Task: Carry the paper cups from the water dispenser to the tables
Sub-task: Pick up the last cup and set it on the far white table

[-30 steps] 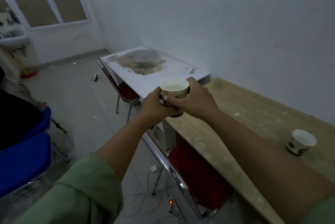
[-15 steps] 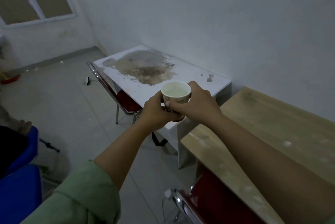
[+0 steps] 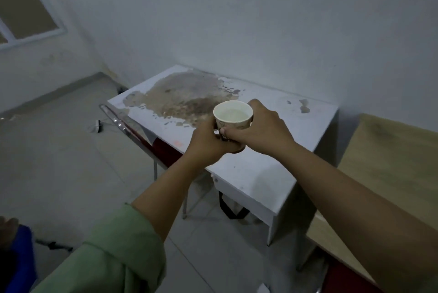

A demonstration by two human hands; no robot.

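Observation:
A white paper cup with a brown printed pattern holds liquid and stays upright in both my hands. My left hand wraps its near left side and base; my right hand grips its right side. The cup hovers above the front part of a white table whose top has a large brown patch of peeled surface. A wooden table stands to the right of it.
A red chair with a chrome frame is tucked under the white table's left side. A black strap hangs below the table. Another red seat sits under the wooden table. A blue seat is at the lower left.
I have walked past the wooden table toward the white one, which is now much closer. The cup on the wooden table has left view. Both hands keep the same hold.

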